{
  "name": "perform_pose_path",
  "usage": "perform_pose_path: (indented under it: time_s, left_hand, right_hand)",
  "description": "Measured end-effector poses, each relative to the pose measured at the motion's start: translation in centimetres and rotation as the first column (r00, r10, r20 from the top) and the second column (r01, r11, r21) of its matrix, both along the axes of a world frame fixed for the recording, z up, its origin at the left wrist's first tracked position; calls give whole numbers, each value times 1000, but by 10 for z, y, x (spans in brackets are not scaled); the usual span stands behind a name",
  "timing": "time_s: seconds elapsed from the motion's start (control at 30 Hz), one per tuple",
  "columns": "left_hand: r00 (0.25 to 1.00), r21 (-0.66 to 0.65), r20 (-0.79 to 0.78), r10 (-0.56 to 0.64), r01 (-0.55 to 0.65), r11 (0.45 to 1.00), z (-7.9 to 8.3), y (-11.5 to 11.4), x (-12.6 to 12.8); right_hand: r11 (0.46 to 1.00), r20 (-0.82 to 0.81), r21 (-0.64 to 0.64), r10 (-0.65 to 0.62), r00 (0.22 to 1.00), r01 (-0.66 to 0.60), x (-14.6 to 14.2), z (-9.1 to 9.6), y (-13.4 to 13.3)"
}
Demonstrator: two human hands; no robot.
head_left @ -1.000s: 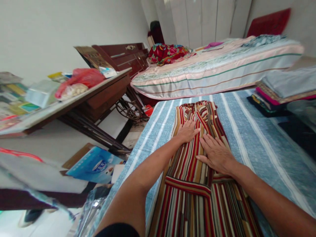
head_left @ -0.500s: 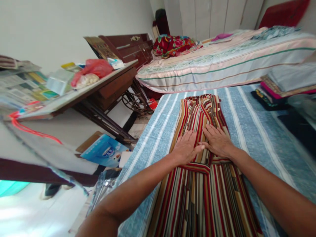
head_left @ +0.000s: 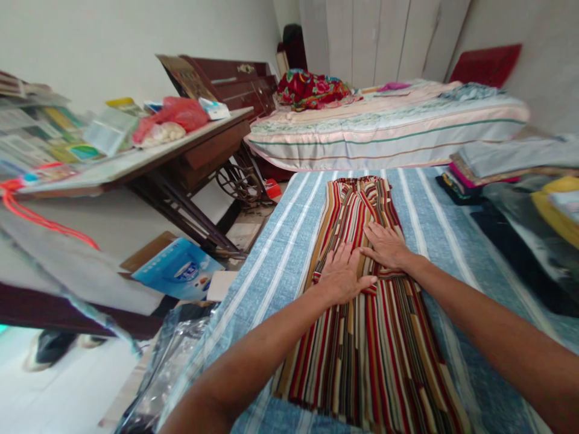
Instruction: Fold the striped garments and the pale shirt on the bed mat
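Note:
A striped dress (head_left: 375,337) in red, brown, cream and black lies lengthwise on a blue sheet with white stripes (head_left: 275,265). Its gathered top edge points away from me, and a waist band crosses it under my hands. My left hand (head_left: 341,274) rests flat on the dress at the waist band, fingers stretched out and thumb apart. Just beyond it to the right, my right hand (head_left: 384,244) lies flat on the bodice, also with fingers extended. Neither hand grips the cloth.
Folded clothes (head_left: 502,160) are stacked at the right, with dark garments (head_left: 525,259) nearer. A sewing machine table (head_left: 190,150) bearing a red plastic bag (head_left: 174,114) stands at the left, a blue box (head_left: 178,268) below it. Another bed (head_left: 384,132) is behind.
My left hand has slid toward me onto the waist band, while my right hand stays on the bodice. The view has shifted, showing the dress's near hem and more clothes at right.

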State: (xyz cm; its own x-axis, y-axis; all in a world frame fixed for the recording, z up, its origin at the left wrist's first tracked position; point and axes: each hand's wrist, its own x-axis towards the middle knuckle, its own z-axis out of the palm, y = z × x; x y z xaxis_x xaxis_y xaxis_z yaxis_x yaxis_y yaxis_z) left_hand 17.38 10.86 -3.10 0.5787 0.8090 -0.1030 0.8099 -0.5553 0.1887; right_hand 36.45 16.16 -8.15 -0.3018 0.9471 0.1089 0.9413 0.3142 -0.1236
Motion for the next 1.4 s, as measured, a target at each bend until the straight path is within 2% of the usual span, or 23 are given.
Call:
perform_pose_path:
  time_s: [0.13,0.27,0.37,0.47,0.57,0.7,0.83,0.93,1.03,1.2,1.4]
  left_hand:
    - [1000,-23,-3,-21,21,1000,-5,-5,1]
    - [998,0,43,-36,36,999,2,-8,-2]
    - [995,53,72,-62,58,997,13,-15,-14]
    - [989,85,88,-116,108,991,23,-28,-39]
    - [983,101,108,-150,139,985,31,-51,-73]
    - [980,65,114,-165,158,985,38,-97,-113]
    - [972,15,97,-215,215,977,43,-146,-128]
    - [965,7,79,-249,249,968,40,-169,-127]
    - [966,28,71,-247,245,969,34,-178,-124]
    - [971,60,50,-235,232,971,28,-181,-119]
    - [976,90,15,-217,215,973,27,-184,-108]
  right_hand:
    - [1000,12,12,5,1000,-5,0,1,-1]
    - [1000,12,26,4,1000,-4,-2,6,-1]
    - [998,0,64,-8,1000,8,-4,21,-7]
    - [991,-30,133,10,999,-6,-4,42,-28]
    - [975,-77,177,152,985,-137,-3,57,-72]
    - [945,-134,124,318,938,-303,-6,61,-159]
    - [922,-139,86,387,911,-379,-18,56,-238]
    - [925,-87,93,377,922,-370,-29,49,-271]
    - [938,-48,139,328,943,-319,-35,41,-284]
    - [947,-27,195,267,963,-256,-42,31,-291]
    - [957,-26,204,213,977,-204,-53,33,-294]
